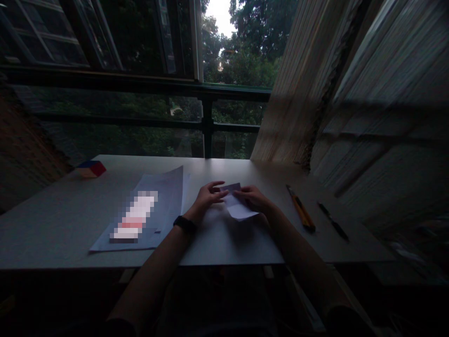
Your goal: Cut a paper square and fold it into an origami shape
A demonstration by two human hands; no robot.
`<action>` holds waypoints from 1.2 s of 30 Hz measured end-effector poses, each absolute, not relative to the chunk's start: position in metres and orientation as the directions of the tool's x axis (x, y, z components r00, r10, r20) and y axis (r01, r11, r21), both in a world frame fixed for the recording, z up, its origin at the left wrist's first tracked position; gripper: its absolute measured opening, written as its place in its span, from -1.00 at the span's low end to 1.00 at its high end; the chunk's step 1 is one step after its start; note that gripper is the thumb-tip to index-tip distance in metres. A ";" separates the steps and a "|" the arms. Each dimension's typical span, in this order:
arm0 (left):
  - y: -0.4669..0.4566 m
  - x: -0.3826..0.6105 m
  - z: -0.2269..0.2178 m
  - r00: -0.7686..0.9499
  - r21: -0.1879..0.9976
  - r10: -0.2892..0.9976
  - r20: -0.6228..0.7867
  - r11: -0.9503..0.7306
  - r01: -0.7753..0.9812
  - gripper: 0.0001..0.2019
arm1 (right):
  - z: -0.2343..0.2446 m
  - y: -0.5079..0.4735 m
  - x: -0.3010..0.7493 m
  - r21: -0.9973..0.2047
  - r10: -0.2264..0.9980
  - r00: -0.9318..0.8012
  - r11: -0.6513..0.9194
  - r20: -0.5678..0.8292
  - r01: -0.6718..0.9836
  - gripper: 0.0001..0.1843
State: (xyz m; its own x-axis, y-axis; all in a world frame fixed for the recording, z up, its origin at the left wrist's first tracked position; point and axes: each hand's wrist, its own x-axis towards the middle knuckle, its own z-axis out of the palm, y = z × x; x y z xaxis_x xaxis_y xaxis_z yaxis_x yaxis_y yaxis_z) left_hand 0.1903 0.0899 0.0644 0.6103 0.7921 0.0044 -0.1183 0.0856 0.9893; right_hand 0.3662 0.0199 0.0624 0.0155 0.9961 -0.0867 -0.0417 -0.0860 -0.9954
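Over the middle of the desk I hold a small folded piece of white paper (240, 209), tilted and raised a little off the surface, with a crease across it. My right hand (255, 197) pinches its right side, thumb on top. At its upper left edge is my left hand (209, 196), a dark band on the wrist. The left fingers are bent around that edge and one stretches out above it; dim light hides part of the grip.
Printed sheets (168, 201) lie left of my hands, a blurred patch covering part of them. A coloured cube (91, 169) sits at the far left. On the right are a yellow utility knife (300, 209) and a dark pen (333, 221). Behind the white desk (52, 224) stand a window and curtain (284, 112).
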 end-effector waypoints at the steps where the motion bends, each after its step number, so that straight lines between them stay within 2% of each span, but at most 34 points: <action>1: 0.089 0.190 0.065 0.623 0.991 0.782 0.035 0.051 -0.120 -0.43 | 0.063 0.019 0.366 -0.993 0.992 -0.054 -0.118 -0.118 -0.006 -0.61; 3: 0.088 0.190 0.064 0.654 0.996 0.754 0.063 -0.007 -0.088 -0.54 | 0.064 0.017 0.367 -0.988 0.978 -0.147 -0.135 -0.145 0.074 -0.62; 6: 0.089 0.192 0.059 0.648 0.999 0.761 0.040 -0.035 -0.021 -0.65 | 0.064 0.017 0.368 -0.985 0.974 -0.188 -0.102 -0.128 0.142 -0.60; 10: 0.094 0.193 0.056 0.506 0.997 0.862 0.009 0.032 -0.072 -0.65 | 0.064 0.016 0.369 -0.985 0.963 -0.235 -0.101 -0.133 0.143 -0.49; 13: 0.095 0.192 0.058 0.469 0.986 0.883 -0.029 0.103 -0.134 -0.63 | 0.063 0.016 0.370 -0.986 0.970 -0.218 -0.072 -0.104 0.149 -0.55; 16: 0.092 0.190 0.061 0.542 0.979 0.839 -0.059 0.154 -0.132 -0.61 | 0.062 0.017 0.372 -0.989 0.988 -0.121 -0.079 -0.094 0.129 -0.59; 19: 0.089 0.187 0.062 0.636 0.989 0.768 -0.077 0.139 -0.048 -0.61 | 0.062 0.017 0.376 -0.988 0.993 -0.040 -0.106 -0.111 0.116 -0.58; 28: 0.089 0.184 0.061 0.700 0.998 0.712 -0.059 0.060 0.023 -0.64 | 0.067 0.015 0.382 -0.978 0.987 -0.050 -0.147 -0.156 0.145 -0.63; 36: 0.089 0.186 0.059 0.723 0.993 0.687 -0.070 0.119 -0.018 -0.64 | 0.063 0.017 0.390 -0.983 0.982 -0.055 -0.182 -0.181 -0.012 -0.56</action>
